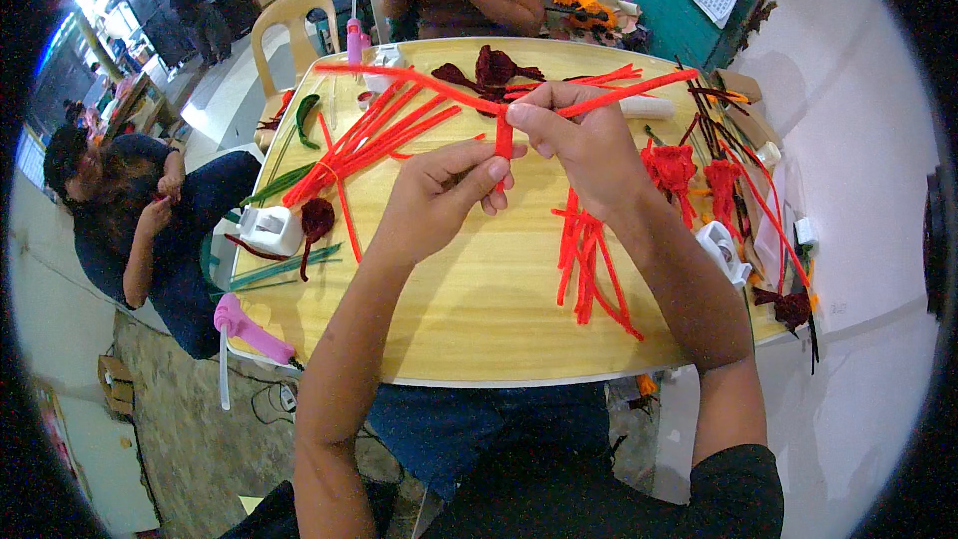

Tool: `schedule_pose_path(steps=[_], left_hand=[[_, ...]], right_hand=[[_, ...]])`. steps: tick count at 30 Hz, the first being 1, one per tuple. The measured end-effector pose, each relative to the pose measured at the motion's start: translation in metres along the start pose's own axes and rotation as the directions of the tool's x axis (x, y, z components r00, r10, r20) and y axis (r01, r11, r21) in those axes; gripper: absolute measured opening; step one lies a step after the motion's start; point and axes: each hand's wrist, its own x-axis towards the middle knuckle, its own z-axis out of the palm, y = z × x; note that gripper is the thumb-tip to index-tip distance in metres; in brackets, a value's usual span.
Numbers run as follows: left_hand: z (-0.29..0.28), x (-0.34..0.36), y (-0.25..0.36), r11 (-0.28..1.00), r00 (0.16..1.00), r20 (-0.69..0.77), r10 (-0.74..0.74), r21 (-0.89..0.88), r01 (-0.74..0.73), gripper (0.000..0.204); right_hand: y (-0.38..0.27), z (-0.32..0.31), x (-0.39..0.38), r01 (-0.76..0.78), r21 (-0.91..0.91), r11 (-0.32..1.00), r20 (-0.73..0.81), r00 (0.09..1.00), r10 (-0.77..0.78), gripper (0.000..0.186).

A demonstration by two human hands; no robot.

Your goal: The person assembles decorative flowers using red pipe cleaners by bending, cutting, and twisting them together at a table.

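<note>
My left hand (459,180) is closed around the lower end of a short upright strip of red pipe cleaners (503,145) above the table's middle. My right hand (569,140) pinches the top of that strip, where long red stems stretch out to the left and right in a wide shallow V. Beneath and to the left lies a fanned bundle of red pipe cleaners (369,140); more loose red stems (589,260) lie under my right forearm. A dark red pipe-cleaner flower (494,70) sits at the back, and red flower pieces (669,175) are at the right.
The pale wooden table (379,349) also holds white tape dispensers (267,230), a pink glue gun (249,329) and green stems (299,265). Co-workers sit across (464,10) and at left (130,220), both holding small red items. A wall (838,240) borders the right side.
</note>
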Motion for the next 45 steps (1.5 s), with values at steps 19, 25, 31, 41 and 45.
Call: schedule_pose_path(steps=[19, 25, 31, 41, 45], left_hand=[[-0.001, 0.004, -0.001, 0.990, 0.966, -0.227, 0.127, 0.090, -0.109, 0.040], [-0.003, 0.007, -0.006, 0.999, 0.921, -0.388, 0.029, 0.044, -0.012, 0.031], [-0.016, 0.008, -0.013, 0.999, 0.870, -0.493, -0.009, -0.034, -0.009, 0.027], [-0.013, 0.010, -0.019, 0.970, 0.915, -0.402, 0.030, -0.209, -0.123, 0.026], [-0.018, 0.001, -0.011, 0.980, 0.900, -0.435, -0.036, -0.191, -0.054, 0.023]], right_hand=[[-0.005, -0.018, 0.005, 0.150, -0.354, 0.923, 0.297, 0.954, -0.041, 0.022], [-0.030, -0.041, -0.001, 0.245, -0.820, 0.517, 0.300, 0.954, 0.024, 0.026], [0.021, -0.077, 0.006, 0.297, -0.948, 0.119, 0.313, 0.788, 0.530, 0.026], [-0.001, -0.071, 0.001, 0.385, -0.846, 0.369, 0.529, 0.693, 0.490, 0.023], [-0.042, -0.058, -0.005, 0.310, -0.695, 0.649, 0.611, 0.730, 0.307, 0.017]])
